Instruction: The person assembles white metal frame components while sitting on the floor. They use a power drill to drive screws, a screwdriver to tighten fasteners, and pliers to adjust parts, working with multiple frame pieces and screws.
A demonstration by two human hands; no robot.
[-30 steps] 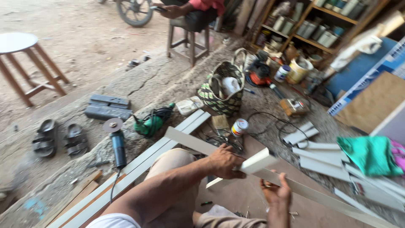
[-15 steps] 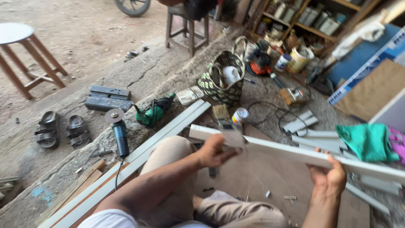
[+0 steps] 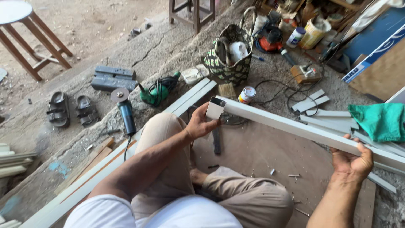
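Left hand [image 3: 201,126]: we have it closed around the near end of the white square bar [image 3: 295,126], fingers curled just behind the open cut end.
Right hand [image 3: 352,162]: we cup the bar from below, palm up, fingers wrapped over its far edge, well apart from the left.
Bar position: held level above our crossed legs and the brown board [image 3: 261,154], running from upper left to lower right.
Handling: it looks hollow, stiff and fairly light for its length; the painted faces seem smooth and could slip, and the cut end may be sharp.
Where to hold: we judge a wide two-point hold best, clear of the cut edge.
Nearby: angle grinder [image 3: 124,107], green power tool [image 3: 156,90], small tin [image 3: 247,94], woven basket [image 3: 230,59], green cloth [image 3: 379,120], sandals [image 3: 69,109].
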